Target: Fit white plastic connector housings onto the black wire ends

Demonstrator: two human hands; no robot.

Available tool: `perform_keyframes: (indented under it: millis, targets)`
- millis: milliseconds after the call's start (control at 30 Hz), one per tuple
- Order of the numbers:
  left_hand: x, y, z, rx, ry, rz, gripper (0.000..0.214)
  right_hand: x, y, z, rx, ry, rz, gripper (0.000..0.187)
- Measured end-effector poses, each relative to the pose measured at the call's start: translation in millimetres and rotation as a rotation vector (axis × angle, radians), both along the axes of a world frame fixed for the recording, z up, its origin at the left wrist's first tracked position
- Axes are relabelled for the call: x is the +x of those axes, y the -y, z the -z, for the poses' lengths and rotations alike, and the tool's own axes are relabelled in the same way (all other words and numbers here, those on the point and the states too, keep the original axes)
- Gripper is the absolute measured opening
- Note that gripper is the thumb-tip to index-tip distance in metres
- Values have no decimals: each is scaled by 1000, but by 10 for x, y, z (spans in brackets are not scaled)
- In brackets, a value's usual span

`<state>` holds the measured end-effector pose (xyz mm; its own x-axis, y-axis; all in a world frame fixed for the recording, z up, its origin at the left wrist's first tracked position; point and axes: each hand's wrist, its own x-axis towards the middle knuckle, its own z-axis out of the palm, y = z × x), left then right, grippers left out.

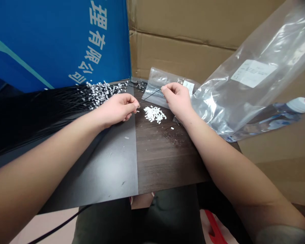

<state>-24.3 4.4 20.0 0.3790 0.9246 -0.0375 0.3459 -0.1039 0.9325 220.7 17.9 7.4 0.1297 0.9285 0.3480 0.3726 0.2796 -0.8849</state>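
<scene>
My right hand pinches a thin black wire between thumb and forefinger; the wire slants down to the left toward my other hand. The fingers of my left hand are drawn together in a pinch. What they hold, if anything, is too small to make out, though a tiny white bit shows by the fingertips. Between and just below both hands lies a pile of small white plastic pieces. Left of it, many black wires with white ends lie bundled, partly behind my left forearm.
A large clear plastic bag with a label leans at the right, a bottle by it. A smaller clear bag lies behind my right hand. Cardboard and a blue panel wall off the back of the table.
</scene>
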Motion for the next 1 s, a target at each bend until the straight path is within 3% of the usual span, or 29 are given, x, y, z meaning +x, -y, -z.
perform_keyframes:
  millis: [100, 233, 333, 433, 567, 633, 700, 733, 767, 867, 900, 1000]
  targets:
    - [-180, -80, -258, 83, -117, 33, 22, -19, 19, 11, 10, 32, -53, 23]
    - [-478, -168, -696, 308, -638, -226, 17, -19, 38, 36, 80, 100, -47, 23]
    - [-732, -197, -914, 379, -843, -286, 37, -1, 26, 50, 103, 128, -23, 23]
    - [-1022, -254, -942, 391, -914, -364, 53, 19, 2, 59, 97, 111, -10, 23]
    - [-1310, -311, -830, 362, -960, -400, 49, 34, -17, 73, 75, 90, 2, 23]
    - [-1247, -224, -775, 486, -924, -516, 46, 28, -15, 81, 73, 94, 10, 23]
    - [-967, -19, -698, 639, -795, -537, 36, 3, 1, 80, 92, 109, 13, 22]
    - [-753, 122, -638, 685, -705, -478, 28, -19, 17, 73, 107, 113, 13, 21]
    - [-507, 279, -557, 701, -590, -321, 24, -48, 37, 59, 119, 112, 16, 20]
    - [234, 740, -218, 567, -287, 406, 37, -160, 120, -31, 75, 86, 12, 17]
    - [422, 857, -95, 528, -198, 560, 45, -200, 143, -77, 28, 94, -7, 16]
    - [690, 1030, 179, 481, -43, 742, 52, -311, 131, -251, -119, 270, -83, 13]
